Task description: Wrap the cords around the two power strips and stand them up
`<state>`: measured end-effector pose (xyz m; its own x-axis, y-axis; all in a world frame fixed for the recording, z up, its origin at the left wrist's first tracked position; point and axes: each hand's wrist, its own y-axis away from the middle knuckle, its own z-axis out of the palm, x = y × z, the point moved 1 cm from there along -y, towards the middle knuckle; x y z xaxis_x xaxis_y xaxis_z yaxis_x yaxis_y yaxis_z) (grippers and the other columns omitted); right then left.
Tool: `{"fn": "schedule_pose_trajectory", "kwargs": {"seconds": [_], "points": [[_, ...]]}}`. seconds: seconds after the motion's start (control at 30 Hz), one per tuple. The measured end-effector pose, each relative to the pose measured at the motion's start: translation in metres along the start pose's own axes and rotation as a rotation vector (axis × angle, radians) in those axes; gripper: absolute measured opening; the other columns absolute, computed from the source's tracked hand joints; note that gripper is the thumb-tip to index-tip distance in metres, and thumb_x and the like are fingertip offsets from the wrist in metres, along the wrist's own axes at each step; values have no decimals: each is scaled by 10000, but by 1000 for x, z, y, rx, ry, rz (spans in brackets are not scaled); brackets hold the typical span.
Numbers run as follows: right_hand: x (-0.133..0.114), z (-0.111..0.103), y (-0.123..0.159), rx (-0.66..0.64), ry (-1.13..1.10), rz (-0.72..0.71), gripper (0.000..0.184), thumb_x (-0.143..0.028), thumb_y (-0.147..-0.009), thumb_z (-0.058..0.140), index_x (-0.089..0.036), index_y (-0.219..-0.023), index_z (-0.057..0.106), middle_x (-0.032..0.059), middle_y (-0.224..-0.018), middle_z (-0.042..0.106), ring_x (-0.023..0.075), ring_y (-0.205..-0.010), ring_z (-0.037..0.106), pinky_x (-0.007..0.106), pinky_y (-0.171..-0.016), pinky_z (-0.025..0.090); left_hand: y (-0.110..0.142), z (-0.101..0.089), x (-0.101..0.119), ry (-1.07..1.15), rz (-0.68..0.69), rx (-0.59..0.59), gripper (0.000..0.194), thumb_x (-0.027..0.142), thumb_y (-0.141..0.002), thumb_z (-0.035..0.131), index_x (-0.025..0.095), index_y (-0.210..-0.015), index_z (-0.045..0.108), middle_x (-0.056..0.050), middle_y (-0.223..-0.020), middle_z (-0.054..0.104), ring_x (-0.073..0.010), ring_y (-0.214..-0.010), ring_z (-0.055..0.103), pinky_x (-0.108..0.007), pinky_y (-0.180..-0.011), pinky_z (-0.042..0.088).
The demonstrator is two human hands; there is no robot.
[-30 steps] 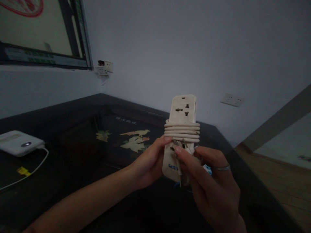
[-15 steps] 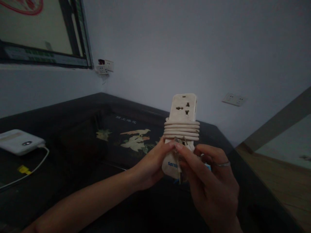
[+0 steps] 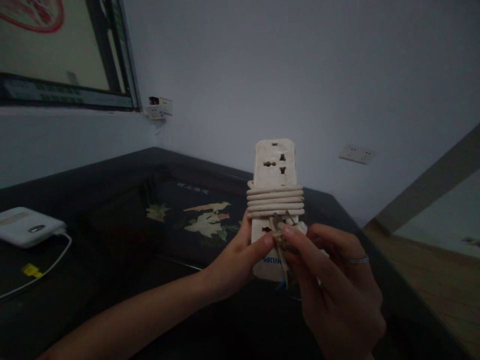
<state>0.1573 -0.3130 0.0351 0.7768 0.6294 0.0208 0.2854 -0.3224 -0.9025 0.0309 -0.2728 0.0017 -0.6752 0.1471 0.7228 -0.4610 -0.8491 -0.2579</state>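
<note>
A white Philips power strip [image 3: 275, 172] is held upright in front of me, its printed name upside down. Several turns of its pale cord [image 3: 275, 201] wrap around its middle. My left hand [image 3: 234, 260] grips the lower part from the left, thumb across the front. Metal prongs stick up from a white plug [image 3: 301, 228], which the fingers of my right hand [image 3: 337, 285] close around against the strip's lower front. A thin beige strand with a small blue end [image 3: 280, 285] hangs by the fingertips; its kind is unclear.
Below is a black table [image 3: 176, 315] with a bird-and-flower picture. A white power bank [image 3: 32, 227] lies at the left with a white cable [image 3: 62, 257] and yellow tag [image 3: 32, 271]. Wall sockets [image 3: 357, 154] are at the right and in the far corner; a window [image 3: 63, 55] is upper left.
The power strip has shifted slightly left in view and stands straighter. My right hand has moved a little right and down, and more of the strip's lower front shows.
</note>
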Motion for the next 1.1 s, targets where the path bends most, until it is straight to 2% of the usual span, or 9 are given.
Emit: {"fn": "schedule_pose_trajectory", "kwargs": {"seconds": [0.17, 0.33, 0.47, 0.53, 0.63, 0.77, 0.87, 1.1], "points": [[-3, -6, -2, 37, -24, -5, 315, -71, -852, 595, -272, -1084, 668, 18, -956, 540, 121, -795, 566, 249, -666, 511, 1, -1, -2, -64, 25, -29, 791, 445, -764, 727, 267, -1412, 312, -111, -1261, 580, -277, -1145, 565, -331, -896, 458], [-1, -12, 0, 20, -81, 4, 312, -114, -848, 614, -276, -1112, 650, 18, -953, 567, 137, -824, 586, 263, -684, 518, 4, -5, 3, -198, 97, -32, 715, 461, -764, 720, 248, -1372, 409, -109, -1338, 540, -304, -1263, 469, -373, -1014, 394], [5, -15, 3, 0, -219, 108, 438, -193, -807, 682, -235, -1224, 553, 40, -988, 598, 187, -894, 586, 328, -756, 525, 6, -8, 11, -265, 141, -100, 614, 390, -800, 702, 252, -1344, 453, -101, -1350, 544, -288, -1235, 500, -353, -991, 425], [7, -18, 2, -15, -214, 134, 402, -239, -804, 690, -223, -1184, 558, 52, -1001, 594, 202, -903, 580, 349, -769, 521, 7, -8, 15, -283, 144, -123, 620, 382, -809, 694, 252, -1356, 434, -106, -1356, 542, -285, -1228, 509, -341, -980, 438], [5, -21, 0, -61, -96, 77, 287, -299, -839, 652, -206, -1102, 589, 63, -1014, 583, 198, -902, 582, 346, -802, 512, 7, -7, 19, -299, 137, -141, 656, 399, -811, 690, 236, -1373, 394, -123, -1364, 529, -288, -1235, 506, -339, -987, 438], [2, -23, 0, -56, 21, 55, 293, -348, -871, 615, -203, -1125, 595, 65, -1058, 601, 192, -946, 597, 323, -862, 506, 9, -5, 21, -310, 131, -146, 659, 402, -812, 687, 238, -1368, 375, -127, -1390, 498, -290, -1262, 485, -334, -994, 431], [2, -22, 0, -31, 21, 40, 330, -345, -872, 620, -200, -1166, 584, 59, -1064, 622, 183, -955, 612, 289, -850, 519, 11, -5, 20, -306, 119, -145, 660, 411, -804, 693, 238, -1353, 369, -131, -1365, 518, -287, -1234, 509, -327, -963, 448], [0, -22, -4, -82, -2, 9, 345, -334, -864, 633, -164, -1159, 586, 64, -1034, 651, 169, -937, 641, 246, -829, 538, 8, -7, 24, -248, 71, -123, 620, 424, -756, 737, 220, -1260, 440, -109, -1292, 574, -285, -1196, 538, -321, -929, 452]]}}
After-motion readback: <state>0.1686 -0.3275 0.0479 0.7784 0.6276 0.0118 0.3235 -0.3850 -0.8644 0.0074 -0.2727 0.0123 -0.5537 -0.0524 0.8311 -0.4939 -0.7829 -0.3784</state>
